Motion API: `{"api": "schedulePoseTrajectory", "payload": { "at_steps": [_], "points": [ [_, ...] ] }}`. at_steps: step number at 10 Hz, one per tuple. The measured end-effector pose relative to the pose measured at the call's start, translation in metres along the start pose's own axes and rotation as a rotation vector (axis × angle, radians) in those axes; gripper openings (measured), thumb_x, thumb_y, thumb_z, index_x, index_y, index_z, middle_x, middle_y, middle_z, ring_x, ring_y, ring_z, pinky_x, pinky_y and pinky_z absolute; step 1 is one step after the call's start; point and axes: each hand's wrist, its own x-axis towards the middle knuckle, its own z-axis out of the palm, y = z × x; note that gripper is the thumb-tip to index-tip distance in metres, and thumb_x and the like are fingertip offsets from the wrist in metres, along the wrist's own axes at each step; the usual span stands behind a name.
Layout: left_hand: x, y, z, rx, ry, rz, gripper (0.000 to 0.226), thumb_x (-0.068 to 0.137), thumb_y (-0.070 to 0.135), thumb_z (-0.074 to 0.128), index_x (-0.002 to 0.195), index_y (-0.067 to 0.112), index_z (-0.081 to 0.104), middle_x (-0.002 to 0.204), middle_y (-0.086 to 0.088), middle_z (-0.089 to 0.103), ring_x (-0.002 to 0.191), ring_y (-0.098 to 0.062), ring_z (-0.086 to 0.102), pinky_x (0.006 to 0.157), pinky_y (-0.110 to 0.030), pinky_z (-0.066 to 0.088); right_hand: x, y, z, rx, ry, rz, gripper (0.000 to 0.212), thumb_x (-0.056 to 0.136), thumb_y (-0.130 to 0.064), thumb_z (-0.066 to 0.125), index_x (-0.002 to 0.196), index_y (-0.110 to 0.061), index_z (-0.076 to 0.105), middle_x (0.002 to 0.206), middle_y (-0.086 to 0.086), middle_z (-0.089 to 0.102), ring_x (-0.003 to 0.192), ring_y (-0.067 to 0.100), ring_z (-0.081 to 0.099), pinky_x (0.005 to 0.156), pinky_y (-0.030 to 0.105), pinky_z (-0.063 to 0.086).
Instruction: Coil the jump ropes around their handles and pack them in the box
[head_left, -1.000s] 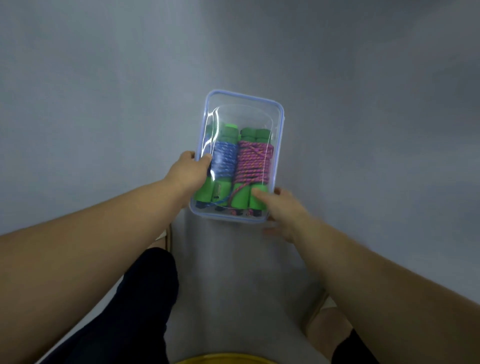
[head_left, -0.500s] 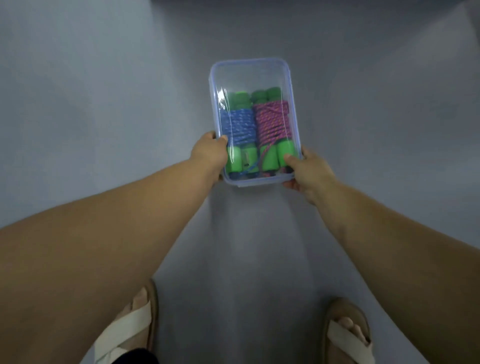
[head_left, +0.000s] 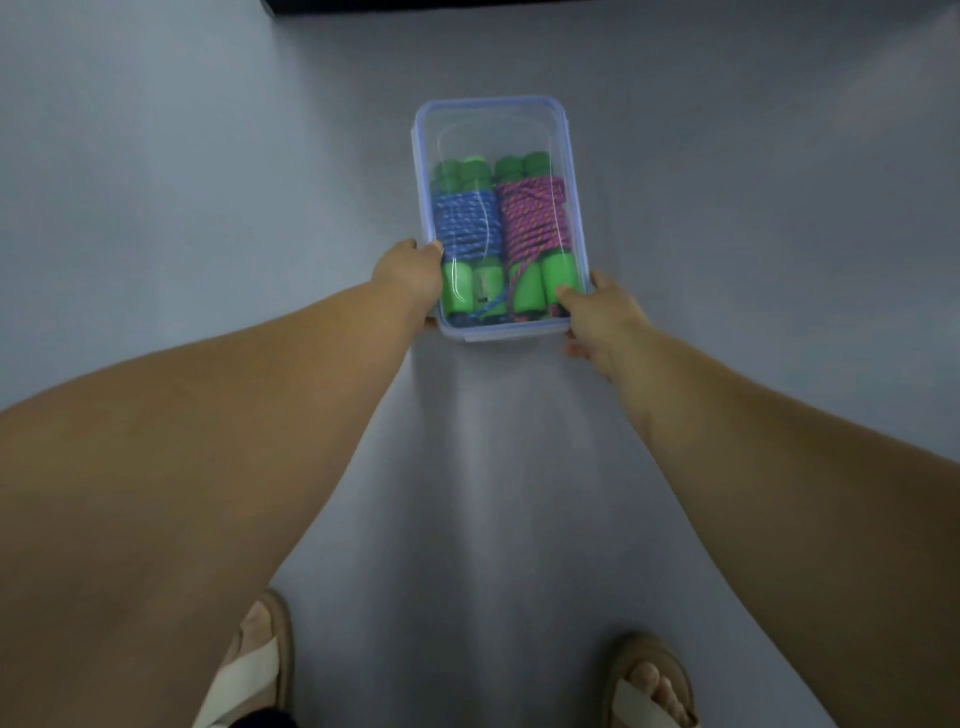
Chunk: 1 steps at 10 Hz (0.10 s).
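The clear rectangular plastic box (head_left: 489, 134), its blue-rimmed lid on, holds the blue jump rope (head_left: 466, 224) on the left and the pink jump rope (head_left: 536, 218) on the right, each coiled round green handles. Your left grip (head_left: 410, 273) clasps the box's near left corner and your right grip (head_left: 597, 318) the near right corner, thumbs on top. Both arms reach straight out over the grey floor (head_left: 208, 156).

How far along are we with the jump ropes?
Done: the blue rope and the pink rope are both coiled around green handles and lie side by side inside the box. In hand: the left hand and right hand grip its near end. Left: nothing obvious; whether it is closed I cannot tell.
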Motion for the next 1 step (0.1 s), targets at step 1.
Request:
{"api": "schedulePoseTrajectory", "payload": {
  "at_steps": [1],
  "points": [
    [-0.0381, 0.0213, -0.0031, -0.02, 0.042, -0.072, 0.039, 0.095, 0.029, 0.048, 0.123, 0.003, 0.053, 0.122, -0.017, 0.057, 0.104, -0.026, 0.057, 0.093, -0.043, 0.05, -0.0214, -0.0072, -0.0094, -0.154, 0.056, 0.057, 0.055, 0.084, -0.032, 0.059, 0.132, -0.008, 0.046, 0.123, 0.017, 0.055, 0.099, 0.029, 0.056, 0.088, 0.044, 0.05]
  ]
}}
